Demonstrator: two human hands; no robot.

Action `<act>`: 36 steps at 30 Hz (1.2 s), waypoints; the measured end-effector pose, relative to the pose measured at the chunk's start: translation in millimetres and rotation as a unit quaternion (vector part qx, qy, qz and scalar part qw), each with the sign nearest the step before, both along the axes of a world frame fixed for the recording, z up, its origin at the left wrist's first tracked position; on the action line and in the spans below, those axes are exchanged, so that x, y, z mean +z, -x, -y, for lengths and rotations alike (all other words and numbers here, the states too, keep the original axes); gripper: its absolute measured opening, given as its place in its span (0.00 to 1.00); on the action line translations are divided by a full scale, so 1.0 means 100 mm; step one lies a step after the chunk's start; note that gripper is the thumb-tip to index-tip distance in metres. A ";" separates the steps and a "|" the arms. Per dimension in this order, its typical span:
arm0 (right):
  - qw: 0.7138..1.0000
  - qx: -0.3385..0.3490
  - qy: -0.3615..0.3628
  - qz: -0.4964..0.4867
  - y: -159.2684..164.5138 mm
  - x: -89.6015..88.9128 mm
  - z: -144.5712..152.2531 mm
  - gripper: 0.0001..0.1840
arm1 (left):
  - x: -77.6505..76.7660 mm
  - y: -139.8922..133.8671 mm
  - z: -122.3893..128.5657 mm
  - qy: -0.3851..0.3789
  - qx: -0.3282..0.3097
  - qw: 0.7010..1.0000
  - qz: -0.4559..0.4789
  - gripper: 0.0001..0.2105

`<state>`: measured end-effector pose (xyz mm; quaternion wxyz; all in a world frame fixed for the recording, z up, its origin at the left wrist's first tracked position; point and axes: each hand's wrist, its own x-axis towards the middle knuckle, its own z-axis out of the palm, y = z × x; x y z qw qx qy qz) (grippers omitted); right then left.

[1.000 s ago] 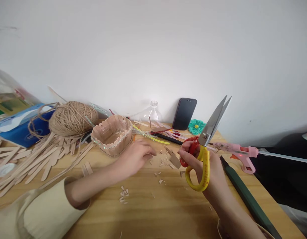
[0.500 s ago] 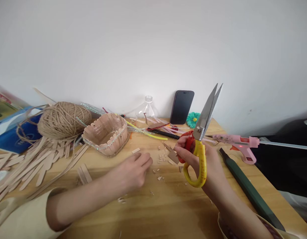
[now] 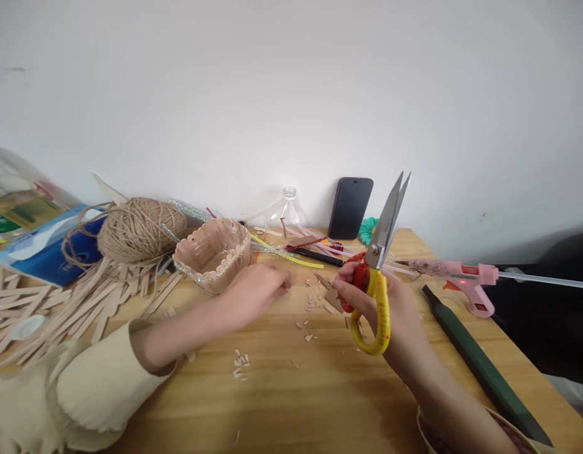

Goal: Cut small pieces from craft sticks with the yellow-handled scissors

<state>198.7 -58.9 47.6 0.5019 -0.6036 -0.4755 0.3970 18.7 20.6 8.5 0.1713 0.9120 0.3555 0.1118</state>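
My right hand (image 3: 390, 309) is wrapped round a pair of scissors (image 3: 384, 236), one handle red and the other yellow. Their blades point up and stand slightly apart. My left hand (image 3: 260, 289) is low over the table, just right of a small basket (image 3: 214, 252) made of craft sticks with a glittery rim. Its fingers curl downward and together; whatever they pinch, if anything, is hidden. Between the two hands lie wood chips (image 3: 314, 296) and a flat stick piece (image 3: 333, 301). More slivers (image 3: 241, 362) are scattered nearer to me.
At left are a twine ball (image 3: 140, 230), loose craft sticks (image 3: 97, 296) and a blue packet (image 3: 50, 252). Behind stand a cut bottle top (image 3: 287, 211) and a phone (image 3: 350, 208). A pink glue gun (image 3: 466, 274) and a dark green bar (image 3: 480, 362) lie on the right.
My left hand has moved up towards the basket, over the spot where a small wood piece lay. The view has shifted a little left. My right hand still holds the scissors upright.
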 end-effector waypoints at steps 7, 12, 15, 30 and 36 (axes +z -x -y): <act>0.999 -0.016 0.006 0.030 0.03 0.04 0.00 0.10 | 0.07 -0.03 0.01 0.061 0.026 0.998 0.018 0.11; 1.000 -0.014 0.007 0.025 0.03 0.04 0.01 0.10 | 0.07 -0.05 -0.03 0.106 0.033 0.993 0.044 0.10; 1.000 -0.013 0.007 0.018 0.02 0.04 0.00 0.11 | 0.04 -0.05 -0.06 0.131 0.028 0.990 0.047 0.09; 1.000 0.003 0.004 -0.018 0.01 0.01 -0.02 0.12 | -0.01 -0.09 -0.16 0.167 0.033 0.985 0.015 0.09; 1.000 -0.009 0.006 0.016 0.03 -0.01 -0.02 0.11 | -0.02 -0.09 -0.11 0.122 0.021 0.992 0.006 0.10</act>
